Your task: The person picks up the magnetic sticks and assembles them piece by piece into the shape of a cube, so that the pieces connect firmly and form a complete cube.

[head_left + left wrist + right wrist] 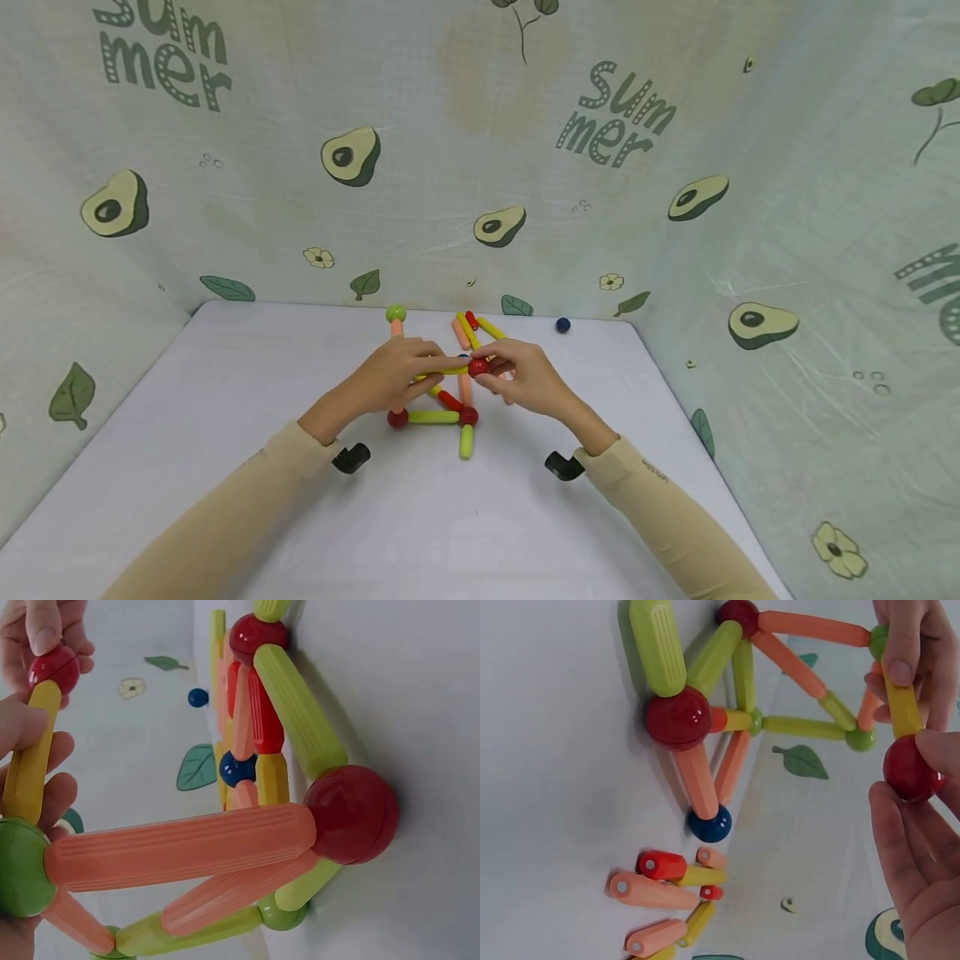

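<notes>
My left hand (393,372) grips a yellow rod (31,761) near the end that meets a green ball (22,866). On the rod's other end sits a red ball (909,766), pinched between the thumb and fingers of my right hand (528,379). The green ball also joins a raised frame of orange and lime rods. An upright orange rod (184,847) links it to a lower red ball (352,815) on the table. From there a lime rod (433,417) runs to another red ball (468,416), with a short lime rod (467,442) sticking out toward me.
Loose orange, yellow and red rods (654,891) lie behind and right of the frame. A lone dark blue ball (563,325) sits near the table's back edge. Another blue ball (710,823) joins two orange rods. Patterned cloth (420,167) hangs around the white table (480,533).
</notes>
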A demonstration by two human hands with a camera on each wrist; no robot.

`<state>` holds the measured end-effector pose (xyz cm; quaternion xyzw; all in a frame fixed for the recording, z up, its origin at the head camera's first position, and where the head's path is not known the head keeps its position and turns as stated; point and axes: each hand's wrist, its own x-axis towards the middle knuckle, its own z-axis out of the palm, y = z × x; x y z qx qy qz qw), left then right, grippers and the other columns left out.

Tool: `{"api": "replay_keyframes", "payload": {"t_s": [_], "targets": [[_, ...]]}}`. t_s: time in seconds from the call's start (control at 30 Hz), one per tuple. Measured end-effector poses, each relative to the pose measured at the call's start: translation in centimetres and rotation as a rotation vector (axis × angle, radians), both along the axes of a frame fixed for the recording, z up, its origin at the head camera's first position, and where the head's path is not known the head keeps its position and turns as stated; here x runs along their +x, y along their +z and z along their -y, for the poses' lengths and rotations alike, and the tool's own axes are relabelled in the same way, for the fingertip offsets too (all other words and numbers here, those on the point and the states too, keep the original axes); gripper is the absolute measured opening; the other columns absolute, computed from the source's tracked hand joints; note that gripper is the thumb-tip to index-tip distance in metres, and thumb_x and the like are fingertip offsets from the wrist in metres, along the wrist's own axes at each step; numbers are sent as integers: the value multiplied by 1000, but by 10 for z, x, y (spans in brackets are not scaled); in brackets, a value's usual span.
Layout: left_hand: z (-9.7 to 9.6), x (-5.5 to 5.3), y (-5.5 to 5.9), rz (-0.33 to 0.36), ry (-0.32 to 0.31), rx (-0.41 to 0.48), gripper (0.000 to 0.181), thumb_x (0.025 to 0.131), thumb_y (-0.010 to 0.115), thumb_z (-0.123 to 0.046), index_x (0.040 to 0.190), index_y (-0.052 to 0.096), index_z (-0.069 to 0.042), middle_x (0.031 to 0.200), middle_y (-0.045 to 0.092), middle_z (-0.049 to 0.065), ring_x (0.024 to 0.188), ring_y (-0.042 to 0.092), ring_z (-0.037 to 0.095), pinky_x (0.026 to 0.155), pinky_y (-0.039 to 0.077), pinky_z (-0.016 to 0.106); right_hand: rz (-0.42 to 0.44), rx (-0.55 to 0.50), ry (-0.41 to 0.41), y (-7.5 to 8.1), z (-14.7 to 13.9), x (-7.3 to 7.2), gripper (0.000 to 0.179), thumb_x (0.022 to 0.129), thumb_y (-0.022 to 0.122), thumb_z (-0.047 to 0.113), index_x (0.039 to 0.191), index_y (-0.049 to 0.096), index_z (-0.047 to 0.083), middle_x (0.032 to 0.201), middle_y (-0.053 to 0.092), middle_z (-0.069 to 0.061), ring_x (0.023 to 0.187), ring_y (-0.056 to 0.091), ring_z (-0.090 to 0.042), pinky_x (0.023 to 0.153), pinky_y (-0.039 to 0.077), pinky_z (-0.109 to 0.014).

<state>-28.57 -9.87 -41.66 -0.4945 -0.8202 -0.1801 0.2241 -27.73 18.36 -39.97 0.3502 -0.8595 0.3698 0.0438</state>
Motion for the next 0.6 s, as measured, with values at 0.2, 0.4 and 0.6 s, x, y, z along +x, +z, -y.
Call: {"api": "replay_keyframes", "payload": {"t_s": [0.2,0.4,0.6], "targets": [[-2,0,2,-16,-2,-38,51,95,80,-8,143,70,-24,100,72,-1,72,55,12,64,46,22,24,2,15,1,-4,-1,38,95,82,14,132,72,10,118,73,0,99,73,-16,87,63,-34],[-4,2,3,-9,7,-21,54,94,81,-8,144,69,-24,98,71,-1,73,57,12,66,48,23,42,54,14,-2,-21,-10,47,97,78,7,142,65,6,130,71,-9,106,73,-25,91,62,-43],[-4,4,1,8,44,-50,56,94,82,-10,145,68,-27,101,70,-2,76,56,12,68,47,24,68,135,-258,-26,-48,-36,37,99,74,8,136,69,6,132,70,-17,105,71,-27,89,62,-43]]}}
